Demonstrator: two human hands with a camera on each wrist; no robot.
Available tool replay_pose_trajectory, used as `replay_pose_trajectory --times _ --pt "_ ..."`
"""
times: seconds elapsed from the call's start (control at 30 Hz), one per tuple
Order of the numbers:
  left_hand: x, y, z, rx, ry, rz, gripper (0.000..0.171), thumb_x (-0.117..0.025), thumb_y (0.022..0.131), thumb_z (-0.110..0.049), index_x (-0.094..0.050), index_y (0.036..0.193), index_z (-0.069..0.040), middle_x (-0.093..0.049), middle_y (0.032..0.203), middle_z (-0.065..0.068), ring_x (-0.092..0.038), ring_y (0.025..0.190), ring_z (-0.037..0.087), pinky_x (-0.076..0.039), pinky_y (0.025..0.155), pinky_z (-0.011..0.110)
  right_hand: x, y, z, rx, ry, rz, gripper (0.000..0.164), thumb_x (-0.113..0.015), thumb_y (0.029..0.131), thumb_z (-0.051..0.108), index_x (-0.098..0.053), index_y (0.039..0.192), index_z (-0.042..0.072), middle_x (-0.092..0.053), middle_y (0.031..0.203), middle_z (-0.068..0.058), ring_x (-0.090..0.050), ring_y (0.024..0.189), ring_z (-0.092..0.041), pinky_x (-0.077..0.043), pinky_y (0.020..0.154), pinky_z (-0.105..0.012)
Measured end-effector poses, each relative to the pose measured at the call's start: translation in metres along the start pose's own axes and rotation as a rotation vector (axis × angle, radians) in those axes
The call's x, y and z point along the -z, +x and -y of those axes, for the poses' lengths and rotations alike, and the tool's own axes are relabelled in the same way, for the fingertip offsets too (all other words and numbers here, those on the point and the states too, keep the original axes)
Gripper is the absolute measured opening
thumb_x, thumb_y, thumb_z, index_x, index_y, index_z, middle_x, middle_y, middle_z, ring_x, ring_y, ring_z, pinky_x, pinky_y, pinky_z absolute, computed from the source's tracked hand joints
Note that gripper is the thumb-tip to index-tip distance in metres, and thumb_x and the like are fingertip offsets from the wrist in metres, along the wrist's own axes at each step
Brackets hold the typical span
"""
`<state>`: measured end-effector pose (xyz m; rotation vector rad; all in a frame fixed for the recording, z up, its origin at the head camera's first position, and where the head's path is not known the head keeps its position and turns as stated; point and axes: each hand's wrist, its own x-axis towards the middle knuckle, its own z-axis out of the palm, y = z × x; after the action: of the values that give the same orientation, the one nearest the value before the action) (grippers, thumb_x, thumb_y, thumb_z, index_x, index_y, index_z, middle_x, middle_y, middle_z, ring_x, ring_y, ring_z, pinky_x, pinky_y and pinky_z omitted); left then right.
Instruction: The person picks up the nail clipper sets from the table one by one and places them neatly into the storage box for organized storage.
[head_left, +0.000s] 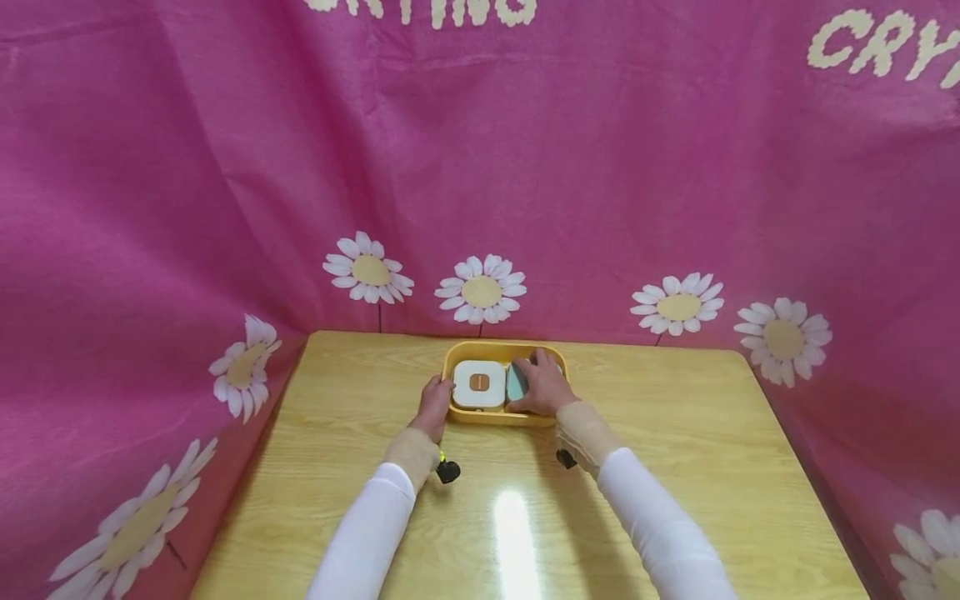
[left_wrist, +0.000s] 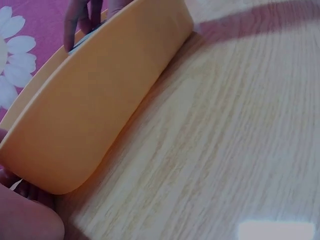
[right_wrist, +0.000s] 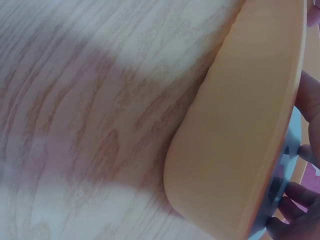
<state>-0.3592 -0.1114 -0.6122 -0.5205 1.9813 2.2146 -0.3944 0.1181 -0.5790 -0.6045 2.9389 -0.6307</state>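
A yellow oblong bin (head_left: 501,419) stands near the table's back edge. Inside its left part sits a white rounded-square box (head_left: 467,377) with a brown square on top. Beside that, in the right part, is a light-blue box (head_left: 515,385), largely covered by my right hand (head_left: 547,388). That hand reaches over the rim and grips the light-blue box, thumb at the front and fingers farther back. My left hand (head_left: 432,408) holds the bin's left end; in the left wrist view its fingers (left_wrist: 30,192) curl around the outer wall.
The wooden table (head_left: 360,492) extends in front and to both sides of the bin. Pink cloth (head_left: 570,183) with daisies hangs behind and along the sides. Small black devices (head_left: 447,472) are strapped at both wrists.
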Motion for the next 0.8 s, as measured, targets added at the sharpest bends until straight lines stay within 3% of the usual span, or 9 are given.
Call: replay_pose_trajectory --times 0.1,0.2,0.3,0.4,0.47,0.57,0.67,0.8 --pt "0.003 0.001 -0.002 0.022 -0.004 0.002 0.053 -0.044 0.099 -0.012 -0.047 0.149 0.007 -0.047 0.152 0.027 -0.040 0.144 0.037 -0.032 0.122 0.047 -0.002 -0.002 0.002 0.037 0.030 -0.005 0.095 -0.096 0.072 0.038 -0.055 0.150 0.003 -0.043 0.139 -0.030 -0.044 0.124 -0.045 -0.049 0.101 -0.058" --pt "0.011 0.003 -0.004 0.047 -0.024 0.023 0.050 -0.047 0.099 -0.014 -0.049 0.143 0.008 -0.046 0.152 0.025 -0.039 0.144 0.034 -0.031 0.123 0.044 -0.004 -0.009 0.005 0.060 0.096 -0.011 0.083 -0.086 0.084 0.036 -0.053 0.151 0.000 -0.041 0.146 -0.036 -0.042 0.132 -0.051 -0.045 0.106 -0.061" --pt "0.016 -0.002 -0.008 0.050 -0.028 0.058 0.044 -0.047 0.100 -0.016 -0.052 0.135 0.011 -0.048 0.142 0.023 -0.043 0.134 0.031 -0.034 0.118 0.041 -0.004 -0.022 0.004 0.066 0.169 -0.060 0.069 -0.075 0.095 0.031 -0.052 0.150 -0.003 -0.038 0.151 -0.039 -0.038 0.140 -0.054 -0.040 0.112 -0.064" --pt "0.023 -0.010 -0.010 0.042 -0.010 0.092 0.045 -0.044 0.103 -0.017 -0.051 0.137 0.011 -0.048 0.142 0.024 -0.042 0.132 0.033 -0.032 0.118 0.044 -0.002 -0.038 0.001 0.078 0.202 -0.143 0.063 -0.069 0.099 0.028 -0.052 0.149 -0.005 -0.038 0.152 -0.040 -0.036 0.143 -0.054 -0.035 0.116 -0.065" --pt "0.028 -0.016 -0.012 0.060 -0.019 0.110 0.049 -0.043 0.104 -0.020 -0.047 0.142 0.011 -0.043 0.152 0.026 -0.037 0.142 0.037 -0.026 0.123 0.050 -0.002 -0.049 -0.002 0.092 0.216 -0.203 0.060 -0.068 0.100 0.026 -0.052 0.149 -0.006 -0.039 0.153 -0.040 -0.035 0.144 -0.055 -0.032 0.117 -0.067" --pt "0.034 -0.025 -0.018 0.083 -0.008 0.127 0.057 -0.043 0.105 -0.026 -0.040 0.152 0.007 -0.026 0.167 0.025 -0.018 0.156 0.040 -0.015 0.127 0.060 -0.001 -0.064 -0.007 0.081 0.231 -0.271 0.059 -0.066 0.102 0.026 -0.052 0.150 -0.004 -0.039 0.154 -0.038 -0.031 0.146 -0.056 -0.029 0.118 -0.070" --pt "0.039 -0.032 -0.025 0.043 0.081 0.108 0.065 -0.046 0.104 -0.031 -0.035 0.158 0.004 -0.021 0.170 0.025 -0.012 0.159 0.041 -0.013 0.127 0.061 0.004 -0.079 -0.013 0.054 0.246 -0.303 0.059 -0.065 0.103 0.026 -0.049 0.152 -0.003 -0.037 0.156 -0.037 -0.027 0.148 -0.056 -0.027 0.118 -0.071" --pt "0.044 -0.044 -0.032 -0.040 0.282 0.057 0.071 -0.052 0.102 -0.036 -0.033 0.162 -0.004 -0.026 0.170 0.021 -0.020 0.157 0.041 -0.018 0.127 0.056 0.015 -0.097 -0.022 0.023 0.221 -0.339 0.060 -0.064 0.103 0.026 -0.048 0.152 -0.005 -0.036 0.156 -0.039 -0.028 0.147 -0.058 -0.026 0.118 -0.072"
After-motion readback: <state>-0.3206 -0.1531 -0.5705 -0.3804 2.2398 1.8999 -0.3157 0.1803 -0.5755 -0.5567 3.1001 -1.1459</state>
